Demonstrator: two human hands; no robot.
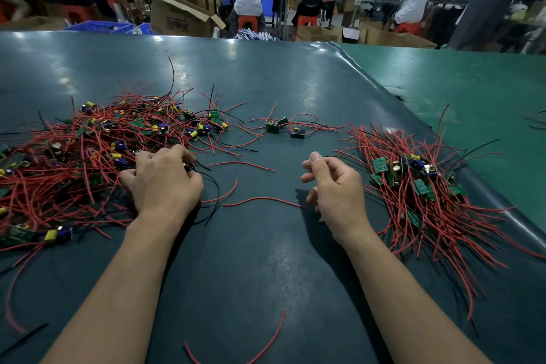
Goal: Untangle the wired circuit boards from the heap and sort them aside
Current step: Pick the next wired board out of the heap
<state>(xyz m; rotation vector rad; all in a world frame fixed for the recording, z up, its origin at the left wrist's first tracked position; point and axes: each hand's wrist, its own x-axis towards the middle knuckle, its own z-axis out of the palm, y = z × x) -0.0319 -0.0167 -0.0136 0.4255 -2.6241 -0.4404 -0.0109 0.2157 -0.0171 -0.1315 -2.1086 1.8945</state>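
At heap [88, 151] edge your left hand [165, 183] pinched a board [189, 167], right hand [331, 186] loosely curled, empty; yanking prob would've dragged tangled wires along.

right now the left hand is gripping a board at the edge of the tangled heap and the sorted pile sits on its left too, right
Not quite. The left hand does grip a board at the edge of the tangled heap, but the head view shows the sorted pile on the right, beyond the right hand.

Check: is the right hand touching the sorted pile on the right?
Apart. The head view shows bare mat between the right hand and the sorted pile.
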